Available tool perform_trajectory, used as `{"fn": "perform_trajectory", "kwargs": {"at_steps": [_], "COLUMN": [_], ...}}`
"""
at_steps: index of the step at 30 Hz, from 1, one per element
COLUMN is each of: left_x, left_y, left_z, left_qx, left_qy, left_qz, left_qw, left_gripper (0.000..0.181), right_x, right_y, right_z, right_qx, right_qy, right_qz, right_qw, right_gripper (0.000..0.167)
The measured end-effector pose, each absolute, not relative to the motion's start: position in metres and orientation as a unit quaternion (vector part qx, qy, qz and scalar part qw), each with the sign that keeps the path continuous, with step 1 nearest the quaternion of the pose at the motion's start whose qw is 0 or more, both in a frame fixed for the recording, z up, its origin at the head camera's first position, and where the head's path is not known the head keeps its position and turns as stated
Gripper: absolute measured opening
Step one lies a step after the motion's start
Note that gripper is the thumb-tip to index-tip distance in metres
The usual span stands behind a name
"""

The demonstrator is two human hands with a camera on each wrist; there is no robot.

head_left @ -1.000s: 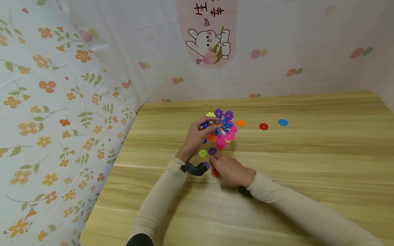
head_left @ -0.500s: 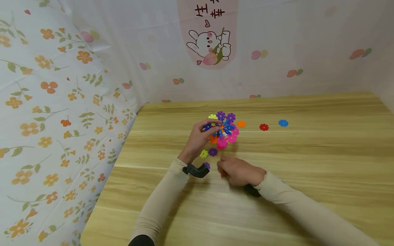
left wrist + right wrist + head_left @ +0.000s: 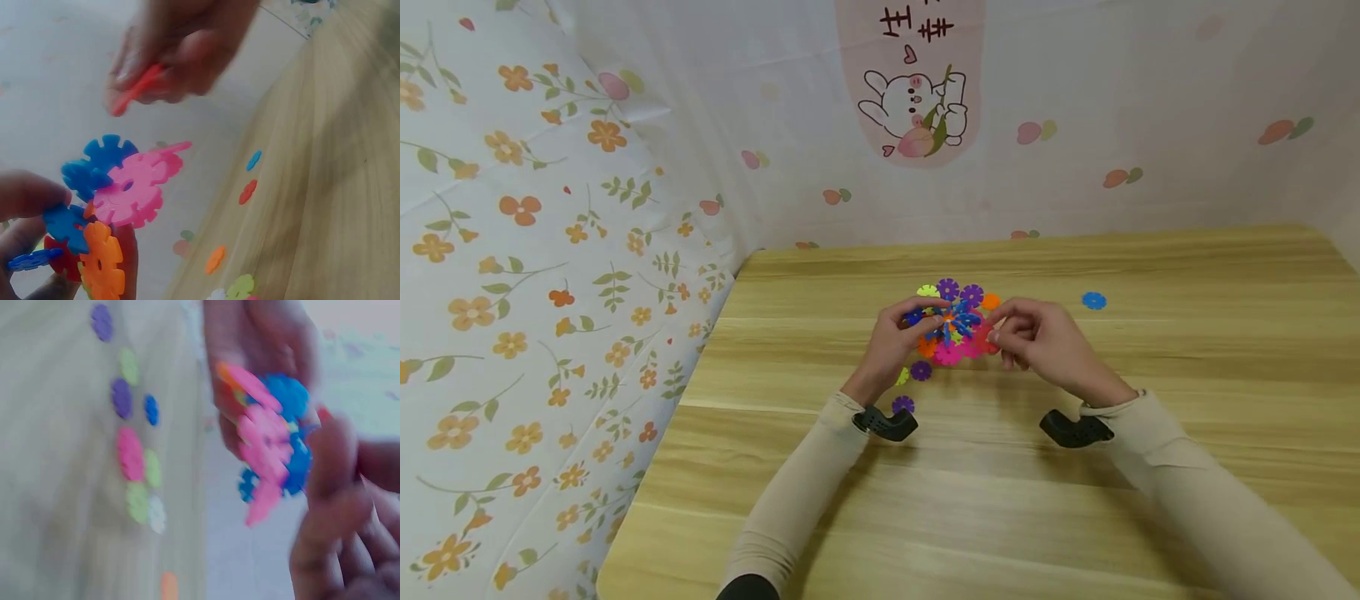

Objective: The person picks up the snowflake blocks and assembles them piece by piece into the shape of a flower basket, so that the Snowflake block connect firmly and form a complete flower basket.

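In the head view my left hand [image 3: 897, 342] holds a cluster of interlocked notched plastic discs [image 3: 953, 322], raised off the table. Blue, pink and orange discs [image 3: 101, 262] of that cluster show in the left wrist view, with the left fingers [image 3: 25, 195] gripping its lower side. My right hand [image 3: 1045, 340] is just right of the cluster. Between its thumb and fingers it pinches a red notched disc [image 3: 139, 89], held apart from the pink discs [image 3: 128, 190]. The right wrist view is blurred, and the fingers cover most of the red disc there.
Loose discs lie on the wooden table [image 3: 970, 517]: purple ones [image 3: 921, 371] near the left forearm, an orange one [image 3: 991, 301] behind, a blue one [image 3: 1093, 301] at right. Another red disc [image 3: 248, 192] shows in the left wrist view. A printed curtain [image 3: 760, 100] hangs behind.
My right hand has risen from the table near the front and moved right and back, beside the cluster, carrying the red disc. The left hand has shifted slightly right, still holding the cluster.
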State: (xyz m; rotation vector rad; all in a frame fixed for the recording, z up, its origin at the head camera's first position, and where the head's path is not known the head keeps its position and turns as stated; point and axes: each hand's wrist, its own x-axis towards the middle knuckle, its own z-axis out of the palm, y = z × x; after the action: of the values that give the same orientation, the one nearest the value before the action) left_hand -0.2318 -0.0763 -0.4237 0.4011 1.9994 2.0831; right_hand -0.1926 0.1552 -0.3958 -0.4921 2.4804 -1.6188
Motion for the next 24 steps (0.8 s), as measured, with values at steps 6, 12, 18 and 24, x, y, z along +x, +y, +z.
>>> {"fn": "perform_trajectory", "kwargs": {"at_steps": [6,12,18,24], "left_x": [-0.227,-0.224,-0.221,-0.223], "left_y": [-0.072,-0.066,-0.063,-0.064], "left_z": [-0.424,-0.426,-0.430,-0.434], "left_qx": [0.154,0.175,0.166,0.174], "left_qy": [0.678,0.682,0.669,0.671], "left_qz": [0.712,0.704,0.720,0.714], "left_qw": [0.099,0.089,0.085,0.094], "left_gripper": [0.026,0.024,0.024,0.027], "right_x": [-0.201,-0.201,-0.202,-0.205], "right_y": [0.157,0.153,0.151,0.153], "right_z": [-0.389,-0.395,-0.402,-0.403], "right_qx": [-0.114,-0.116,-0.117,-0.111], "right_qy": [0.827,0.838,0.811,0.809], "right_qz": [-0.550,-0.533,-0.574,-0.577], "right_qw": [-0.011,-0.025,-0.016,0.009], "right_gripper": [0.015,0.010,0.012,0.016]}}
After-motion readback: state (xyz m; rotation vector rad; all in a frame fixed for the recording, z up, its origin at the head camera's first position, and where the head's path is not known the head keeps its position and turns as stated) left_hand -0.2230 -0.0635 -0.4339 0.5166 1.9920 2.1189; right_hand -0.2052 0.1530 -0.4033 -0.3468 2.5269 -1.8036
